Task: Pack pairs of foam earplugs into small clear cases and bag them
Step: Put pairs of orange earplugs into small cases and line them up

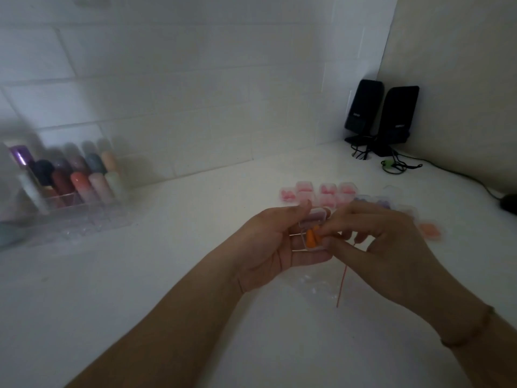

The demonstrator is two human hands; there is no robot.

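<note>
My left hand point(275, 242) holds a small clear case point(312, 231) with its lid standing open, above the white table. Orange foam earplugs point(311, 238) sit in the case. My right hand point(375, 236) pinches at the earplugs with thumb and fingertips. A thin red cord point(342, 281) hangs down from below the right hand. Behind the hands lie several packed cases with pink earplugs point(321, 193), some with purple earplugs point(372, 204), and one with orange earplugs point(429, 230) to the right. A clear plastic bag point(316, 287) lies on the table under my hands.
A clear organizer point(70, 203) full of coloured bottles stands at the left against the tiled wall. Two black speakers point(383, 113) with cables occupy the back right corner. A dark mouse point(509, 204) sits at the right edge.
</note>
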